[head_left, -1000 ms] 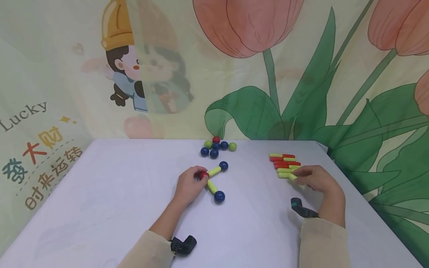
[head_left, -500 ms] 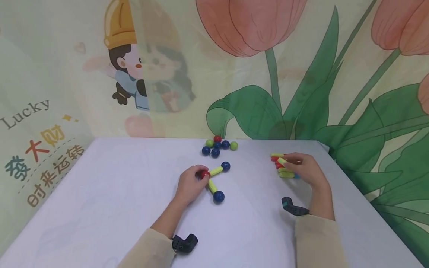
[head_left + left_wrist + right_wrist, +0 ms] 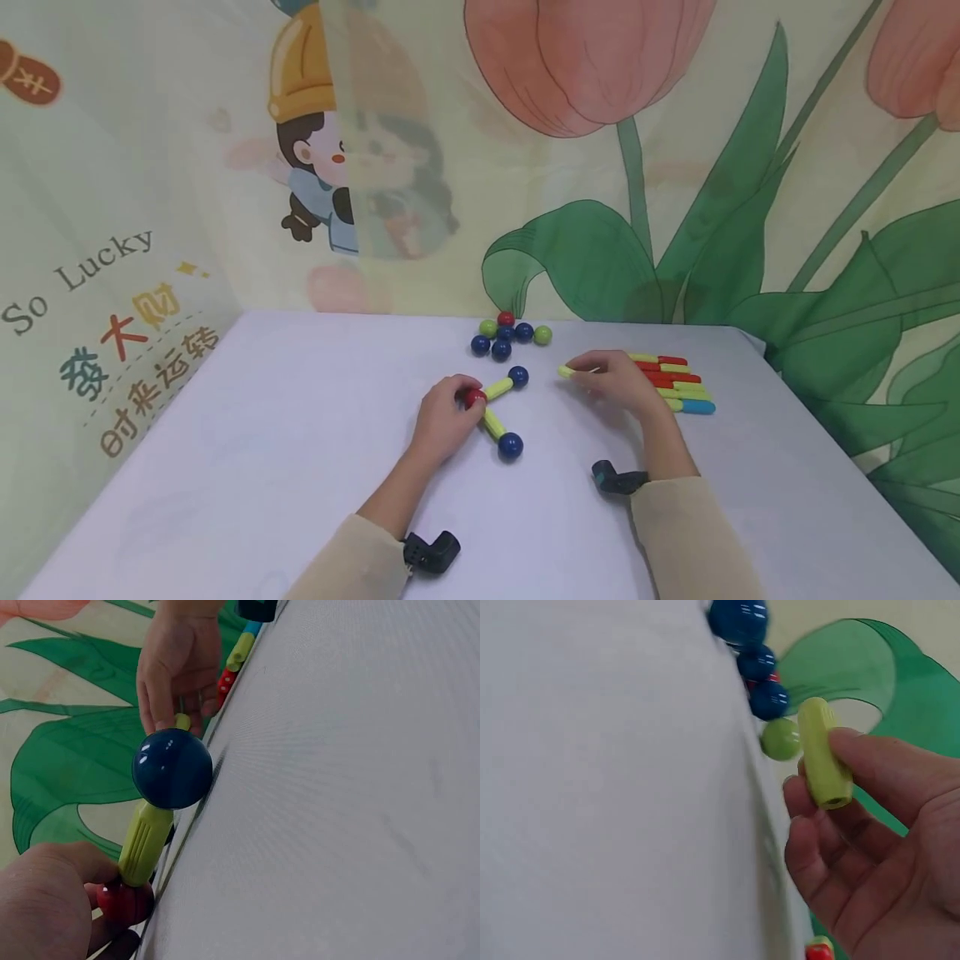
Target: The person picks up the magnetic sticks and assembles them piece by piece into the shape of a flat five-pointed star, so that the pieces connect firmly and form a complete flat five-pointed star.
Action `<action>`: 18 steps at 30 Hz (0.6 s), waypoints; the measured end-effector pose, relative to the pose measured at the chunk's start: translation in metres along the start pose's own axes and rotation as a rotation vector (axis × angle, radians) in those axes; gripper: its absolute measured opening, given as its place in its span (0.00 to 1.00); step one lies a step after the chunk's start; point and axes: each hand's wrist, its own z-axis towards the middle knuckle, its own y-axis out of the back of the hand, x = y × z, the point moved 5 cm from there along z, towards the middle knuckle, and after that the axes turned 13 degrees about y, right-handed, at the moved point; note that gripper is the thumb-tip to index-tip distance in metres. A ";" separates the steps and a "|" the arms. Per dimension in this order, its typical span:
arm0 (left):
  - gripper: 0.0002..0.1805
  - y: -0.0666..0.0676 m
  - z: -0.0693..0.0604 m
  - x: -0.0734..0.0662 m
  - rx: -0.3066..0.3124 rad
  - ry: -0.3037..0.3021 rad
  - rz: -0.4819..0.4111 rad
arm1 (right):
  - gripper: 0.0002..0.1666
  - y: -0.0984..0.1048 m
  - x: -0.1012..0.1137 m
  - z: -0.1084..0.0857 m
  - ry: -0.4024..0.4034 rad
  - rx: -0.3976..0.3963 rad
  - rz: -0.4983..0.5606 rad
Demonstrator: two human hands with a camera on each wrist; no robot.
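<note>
- I'm watching the left hand (image 3: 446, 421) at the middle of the table (image 3: 300, 467); its grip is grasping the red ball (image 3: 475, 398) between thumb and fingers.
- From that ball I'm seeing the far stick (image 3: 498, 389), yellow-green, running toward 2 o'clock and meeting the far ball (image 3: 518, 377), which is blue.
- The near stick (image 3: 493, 423), of the same colour, is running toward 5 o'clock and meeting the near ball (image 3: 511, 446), also blue.
- At 3 o'clock from the red ball, the right hand (image 3: 618, 383) is pinching the held stick (image 3: 825, 757), yellow-green, in its grip; in my head view its tip is pointing toward 9 o'clock.
- Just beyond the right hand, at 3 o'clock, the stick pile (image 3: 681, 378) is lying partly hidden, showing yellow-green, red and light blue.
- At 1 o'clock from the red ball, the ball cluster (image 3: 506, 332) is sitting near the table's far edge: four blue, two green, one red.
- Behind the table, the cloth (image 3: 420, 287) is hanging, showing large tulips toward 1 o'clock.
</note>
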 end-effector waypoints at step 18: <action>0.12 0.001 -0.002 -0.002 -0.004 0.024 0.023 | 0.17 -0.027 0.002 0.014 -0.047 -0.079 0.139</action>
